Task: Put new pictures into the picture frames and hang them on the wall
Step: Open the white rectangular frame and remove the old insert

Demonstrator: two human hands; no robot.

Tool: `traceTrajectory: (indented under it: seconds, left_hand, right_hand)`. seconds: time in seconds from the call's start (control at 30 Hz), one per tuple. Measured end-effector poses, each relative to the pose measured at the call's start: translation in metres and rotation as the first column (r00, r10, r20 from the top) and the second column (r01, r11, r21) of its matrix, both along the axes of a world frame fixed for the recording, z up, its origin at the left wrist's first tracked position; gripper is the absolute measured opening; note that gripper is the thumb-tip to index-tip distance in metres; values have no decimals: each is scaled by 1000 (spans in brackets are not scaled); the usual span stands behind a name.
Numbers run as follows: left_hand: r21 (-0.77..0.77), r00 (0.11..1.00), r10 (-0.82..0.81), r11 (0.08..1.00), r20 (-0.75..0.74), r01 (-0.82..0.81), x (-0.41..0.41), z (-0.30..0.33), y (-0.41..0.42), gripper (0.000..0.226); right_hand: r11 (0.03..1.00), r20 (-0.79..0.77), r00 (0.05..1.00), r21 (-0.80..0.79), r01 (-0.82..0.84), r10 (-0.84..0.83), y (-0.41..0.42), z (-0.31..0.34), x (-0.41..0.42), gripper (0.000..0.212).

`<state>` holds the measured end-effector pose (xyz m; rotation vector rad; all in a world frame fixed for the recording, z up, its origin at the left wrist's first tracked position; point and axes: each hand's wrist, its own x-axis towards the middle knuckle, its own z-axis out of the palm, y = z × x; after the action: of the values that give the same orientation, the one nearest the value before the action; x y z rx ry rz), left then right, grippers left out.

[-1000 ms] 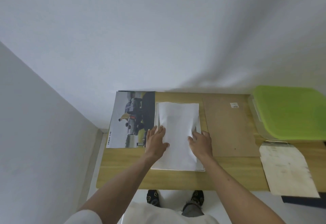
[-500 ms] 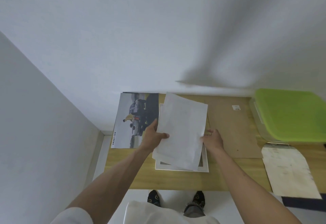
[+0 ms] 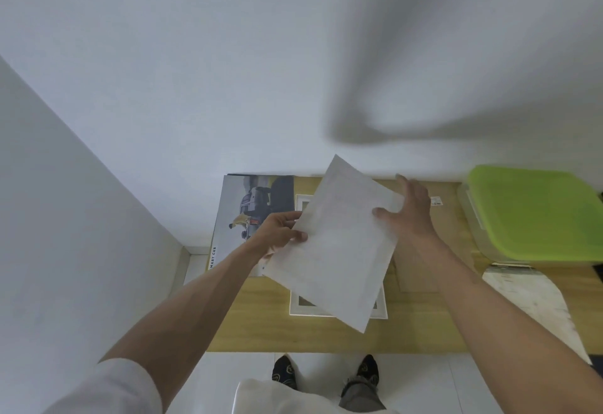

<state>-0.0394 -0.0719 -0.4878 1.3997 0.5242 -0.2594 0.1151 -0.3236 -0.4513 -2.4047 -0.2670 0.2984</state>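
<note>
a big white wall (image 3: 228, 71) fills the top, with a soft grey shadow on it. under it is a long wooden table (image 3: 293, 335), pushed up against the wall.

on the right end of the table sits a clear box with a green lid (image 3: 535, 211). just in front of the box lies a pale worn board (image 3: 535, 309) that hangs a bit over the table edge. a flat brown backing board (image 3: 450, 237) lies on the table between the box and the middle.

on the left part of the table lies a car picture (image 3: 248, 214), face up, with a dark car on it.

in the middle, a white sheet of paper (image 3: 339, 244) is held up above the table, tilted with one corner pointing to the wall. under it lies a white picture frame (image 3: 336, 311), flat on the table; only its near edge and a bit of its far corner peek out.

the left hand (image 3: 280, 231) pinches the left edge of the sheet, thumb on top. the right hand (image 3: 408, 211) touches the right corner of the sheet, fingers spread and mostly straight, thumb on the paper.

at the bottom you can see two dark shoes (image 3: 326, 371) on the pale floor.
</note>
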Motion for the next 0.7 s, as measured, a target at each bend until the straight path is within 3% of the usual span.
traceTrajectory:
  seconds: [0.1,0.2,0.3,0.4,0.47,0.57,0.7]
  left_hand:
    - [13,993,-116,993,29,115,9,12,10,52]
    - [-10,974,-225,974,20,225,17,24,11,50]
    - [61,948,-313,947,-65,317,28,32,7,52]
    - [216,915,-359,893,-186,395,35,33,2,43]
    - [227,933,-278,917,-228,328,36,30,-3,41]
    - [86,977,-81,991,-199,100,43,25,-25,40]
    - [85,983,107,992,-151,-95,60,16,-82,21]
  right_hand:
    - [986,51,992,-123,-110,117,-4,23,14,94]
    - [979,-203,958,14,-204,202,-16,41,19,75]
    - [983,-324,936,159,-93,141,-34,41,17,37]
    - [968,-386,922,239,80,19,-67,24,17,29]
    - [941,-454,890,281,188,-42,-97,9,20,31]
    - [915,-528,844,290,282,-93,-142,-11,25,39]
    - [898,-532,836,290,332,-137,-191,-26,24,45]
